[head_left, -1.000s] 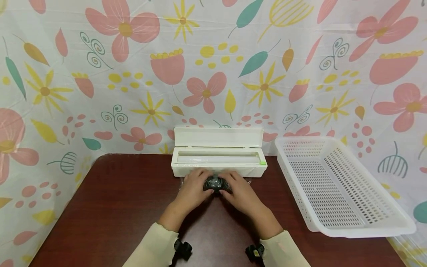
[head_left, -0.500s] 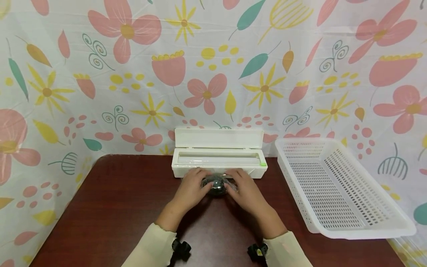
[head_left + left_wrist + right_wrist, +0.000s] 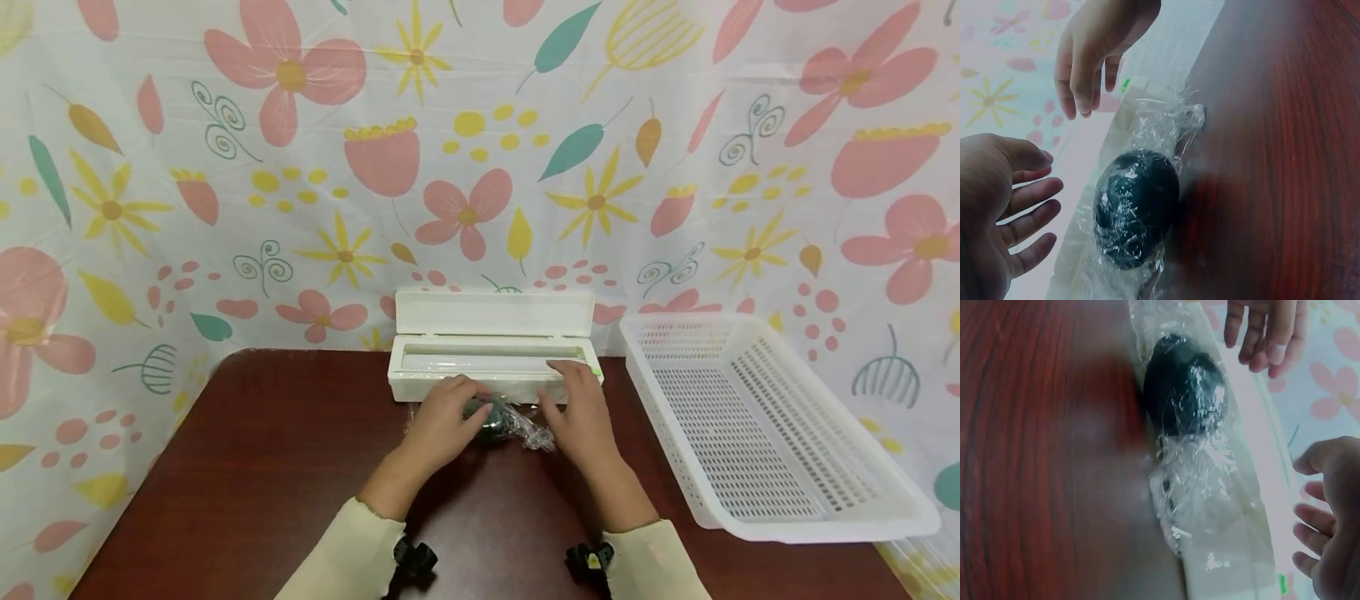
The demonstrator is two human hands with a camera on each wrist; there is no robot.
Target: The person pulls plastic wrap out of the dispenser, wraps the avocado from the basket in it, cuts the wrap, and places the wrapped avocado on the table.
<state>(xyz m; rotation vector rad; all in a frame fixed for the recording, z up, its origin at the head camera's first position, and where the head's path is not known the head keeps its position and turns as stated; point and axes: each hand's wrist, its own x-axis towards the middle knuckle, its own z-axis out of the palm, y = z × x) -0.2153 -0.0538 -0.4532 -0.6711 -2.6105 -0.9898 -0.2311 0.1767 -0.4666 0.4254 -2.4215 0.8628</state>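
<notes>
A dark oval thing (image 3: 1137,209), smooth and shiny, lies wrapped in crinkled cling film (image 3: 1169,128) on the table in front of the film dispenser. Loose film bunches out at both its ends. My left hand (image 3: 447,422) is over its left side in the head view; the left wrist view shows those fingers spread and loosely bent, apart from the wrapped thing. Beyond the film's right end is my right hand (image 3: 585,417), its fingers relaxed and holding nothing, fingertips over the dispenser's front edge in the head view.
The white cling film dispenser (image 3: 420,387) stands at the table's back edge, its lid (image 3: 495,313) raised. A film roll (image 3: 472,362) lies inside, with a green slider (image 3: 596,372) at right. To the right sits a white perforated basket (image 3: 825,531).
My right hand has come off the wrapped thing and moved right and up toward the dispenser, uncovering the bunched film end. My left hand stays near the left side.
</notes>
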